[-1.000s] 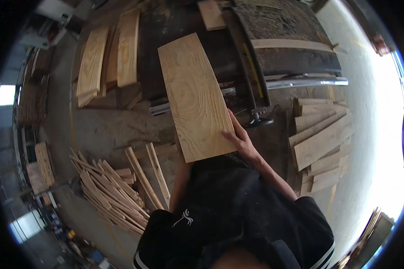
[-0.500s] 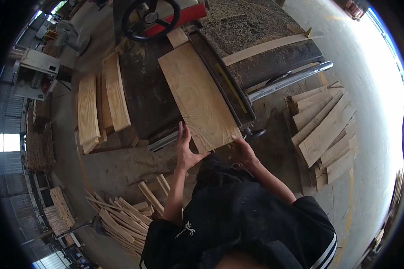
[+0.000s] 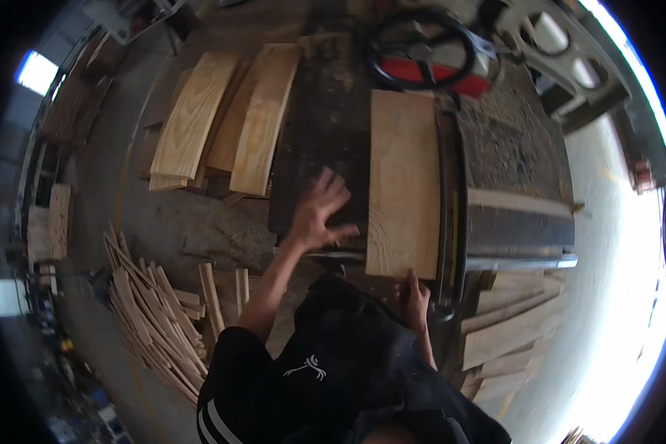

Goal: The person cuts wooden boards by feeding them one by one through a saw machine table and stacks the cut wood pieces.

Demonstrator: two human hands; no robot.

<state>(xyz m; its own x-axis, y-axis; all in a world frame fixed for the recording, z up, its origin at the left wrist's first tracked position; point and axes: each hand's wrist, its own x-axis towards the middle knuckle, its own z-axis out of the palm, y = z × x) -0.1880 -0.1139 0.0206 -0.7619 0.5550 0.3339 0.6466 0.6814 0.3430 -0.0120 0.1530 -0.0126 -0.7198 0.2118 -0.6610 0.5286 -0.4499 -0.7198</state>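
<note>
A wide, pale wooden board (image 3: pixel 403 177) lies lengthwise on the dark machine table (image 3: pixel 322 126), its right edge along a dark metal fence (image 3: pixel 449 185). At the board's near right end, my right hand (image 3: pixel 413 291) grips it with the thumb on top; the fingers go out of sight below. My left hand (image 3: pixel 322 211) is off the board, over the table to its left, fingers spread and slightly blurred, holding nothing. Left of that hand are a long light board (image 3: pixel 266 118) and another grained board (image 3: pixel 194 122), with more boards partly hidden beneath them.
A black handwheel (image 3: pixel 419 50) with a red part stands beyond the board. Sawdust covers the machine top (image 3: pixel 510 140) at the right, with a metal rail (image 3: pixel 522 262) along its front. Thin wood strips (image 3: pixel 152 311) lie heaped at lower left; stacked boards (image 3: pixel 507 325) are at lower right.
My left hand has let go of the board's near left corner and moved left, fingers spreading. The right hand stays at the near end. My view has turned toward the left.
</note>
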